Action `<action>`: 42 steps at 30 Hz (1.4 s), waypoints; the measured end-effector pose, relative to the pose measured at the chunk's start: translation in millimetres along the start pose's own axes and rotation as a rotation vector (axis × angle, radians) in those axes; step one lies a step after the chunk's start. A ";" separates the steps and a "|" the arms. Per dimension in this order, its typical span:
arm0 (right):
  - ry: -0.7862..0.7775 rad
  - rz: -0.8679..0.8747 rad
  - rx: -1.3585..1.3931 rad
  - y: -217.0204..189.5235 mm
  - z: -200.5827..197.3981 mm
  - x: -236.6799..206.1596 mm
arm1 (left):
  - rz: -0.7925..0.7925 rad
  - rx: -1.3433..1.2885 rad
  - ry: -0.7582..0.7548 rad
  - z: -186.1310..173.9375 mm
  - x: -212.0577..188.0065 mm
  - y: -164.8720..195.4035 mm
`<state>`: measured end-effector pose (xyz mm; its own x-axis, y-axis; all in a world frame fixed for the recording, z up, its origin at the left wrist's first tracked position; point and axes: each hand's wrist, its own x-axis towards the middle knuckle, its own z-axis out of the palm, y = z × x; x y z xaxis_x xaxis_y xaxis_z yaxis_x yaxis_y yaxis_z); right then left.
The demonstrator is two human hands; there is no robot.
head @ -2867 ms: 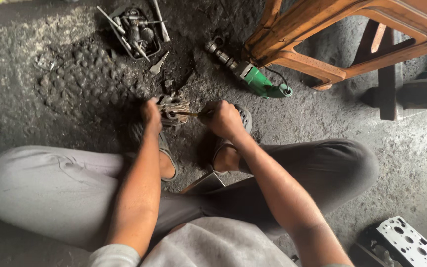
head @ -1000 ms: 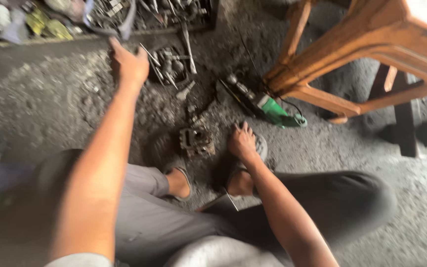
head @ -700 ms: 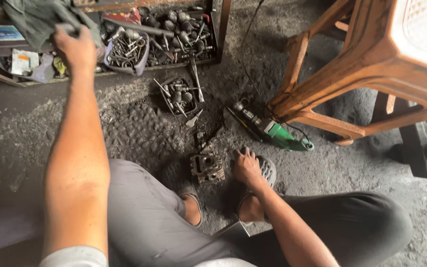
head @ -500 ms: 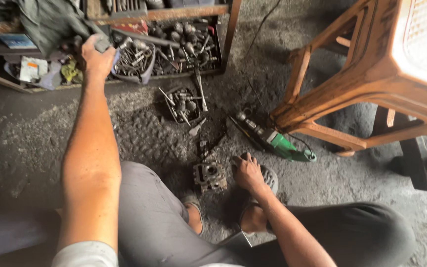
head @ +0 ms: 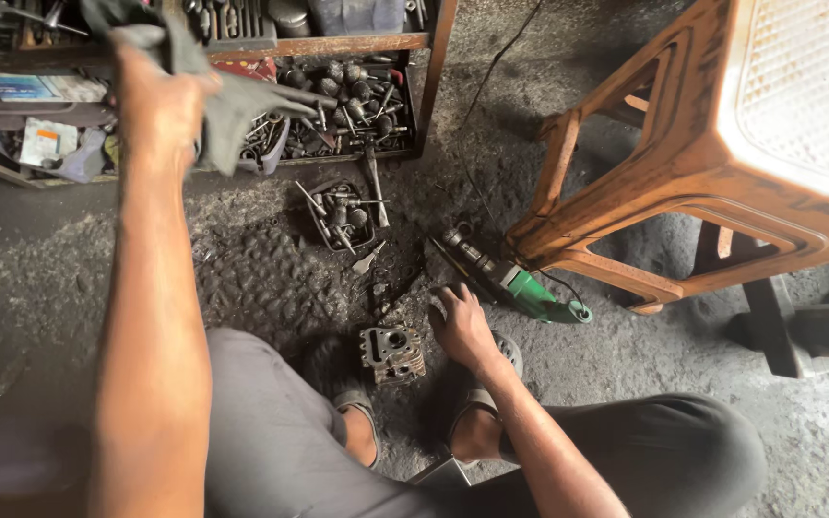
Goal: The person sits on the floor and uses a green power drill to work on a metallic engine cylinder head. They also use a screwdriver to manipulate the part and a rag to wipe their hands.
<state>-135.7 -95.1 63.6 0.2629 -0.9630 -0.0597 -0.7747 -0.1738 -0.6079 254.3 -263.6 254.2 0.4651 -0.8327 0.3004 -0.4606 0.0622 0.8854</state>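
Left hand (head: pixel 160 96) is clenched on a grey rag (head: pixel 242 101) lifted clear of the cluttered tool shelf (head: pixel 357 43), while right hand (head: pixel 462 326), released and flat, rests beside the metal engine part (head: pixel 391 352) standing on the floor (head: pixel 261 269) between the feet, apparently bracing it.

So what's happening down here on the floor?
A person sits on the dirty concrete floor with a small metal engine part lying between their feet. The left hand reaches up to a cluttered tool shelf and grips a grey rag. The right hand rests on the floor beside the engine part, near a green power tool. A small tray of bits sits in front, and an orange plastic stool stands to the right.
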 end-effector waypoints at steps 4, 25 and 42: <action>0.156 -0.036 0.232 -35.6 -44.9 0.3 | -0.383 0.216 -0.489 3.5 -85.1 61.6; -0.276 -0.489 0.665 -113.4 -126.6 -25.7 | -0.005 -1.096 -0.603 81.0 -91.3 47.8; 0.333 -0.312 0.067 -200.7 -127.3 168.2 | -0.393 -1.199 -0.481 108.6 -148.9 55.5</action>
<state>-9.2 -248.5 276.4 0.2706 -0.8824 0.3850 -0.6460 -0.4629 -0.6069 77.5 -195.9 220.1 -0.0098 -0.9997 0.0231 0.6942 0.0098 0.7197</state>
